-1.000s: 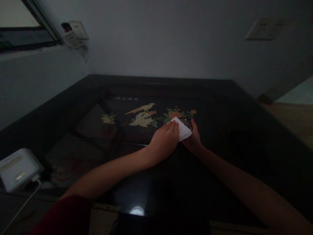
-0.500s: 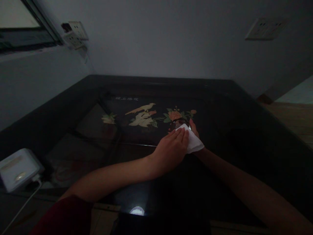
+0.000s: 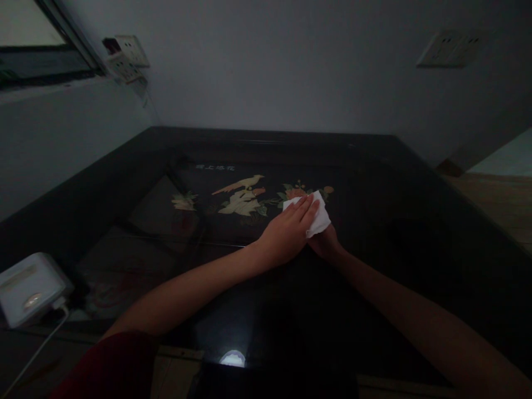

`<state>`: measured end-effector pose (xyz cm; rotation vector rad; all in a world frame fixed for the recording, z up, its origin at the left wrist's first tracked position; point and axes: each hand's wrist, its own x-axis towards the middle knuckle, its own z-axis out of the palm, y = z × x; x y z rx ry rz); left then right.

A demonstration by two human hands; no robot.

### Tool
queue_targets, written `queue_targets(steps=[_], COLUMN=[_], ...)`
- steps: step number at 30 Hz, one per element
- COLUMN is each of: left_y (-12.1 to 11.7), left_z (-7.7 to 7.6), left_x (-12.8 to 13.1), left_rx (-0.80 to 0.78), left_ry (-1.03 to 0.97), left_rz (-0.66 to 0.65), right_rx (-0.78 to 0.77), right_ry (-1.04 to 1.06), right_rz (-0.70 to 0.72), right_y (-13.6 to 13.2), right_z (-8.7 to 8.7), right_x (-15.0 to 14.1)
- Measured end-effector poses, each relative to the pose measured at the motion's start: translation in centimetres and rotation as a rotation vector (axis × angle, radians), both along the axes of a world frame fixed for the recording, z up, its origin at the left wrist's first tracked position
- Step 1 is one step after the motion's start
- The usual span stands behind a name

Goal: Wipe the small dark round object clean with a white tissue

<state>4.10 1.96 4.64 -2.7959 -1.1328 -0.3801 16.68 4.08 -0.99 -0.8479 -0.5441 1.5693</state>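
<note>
Over the floral part of the dark glossy table [image 3: 374, 183], my left hand [image 3: 286, 227] presses a white tissue [image 3: 320, 221] with fingers together. Beneath and to the right of it is my right hand [image 3: 326, 241], its fingers mostly hidden by the tissue and my left hand. The round, clear glass object that showed in the earlier view in my right hand is now covered by the tissue, so its exact kind cannot be made out.
A white box-like device [image 3: 35, 285] with a white cable [image 3: 41, 346] sits at the table's left edge. A bird-and-flower picture [image 3: 243, 199] decorates the tabletop. Wall sockets [image 3: 451, 49] are at the back right, and more sockets [image 3: 128, 58] hang near the window.
My left hand and the tissue have shifted slightly up and left, and the tissue now hides the glass rim. My right hand has turned and dropped lower, with its upright finger no longer showing.
</note>
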Motion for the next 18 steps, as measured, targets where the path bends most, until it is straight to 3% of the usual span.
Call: queue_targets(steps=[10, 18], left_y=[-0.1, -1.9], left_z=[0.3, 1.9], left_x=[-0.3, -0.1], left_rx=[-0.141, -0.128], left_ry=[0.052, 0.115], left_rz=[0.108, 0.138], right_rx=[-0.112, -0.109], right_ry=[0.11, 0.081], right_rz=[-0.006, -0.048], right_y=[0.6, 1.1], right_z=[1.1, 0.1], right_x=[0.3, 0.8])
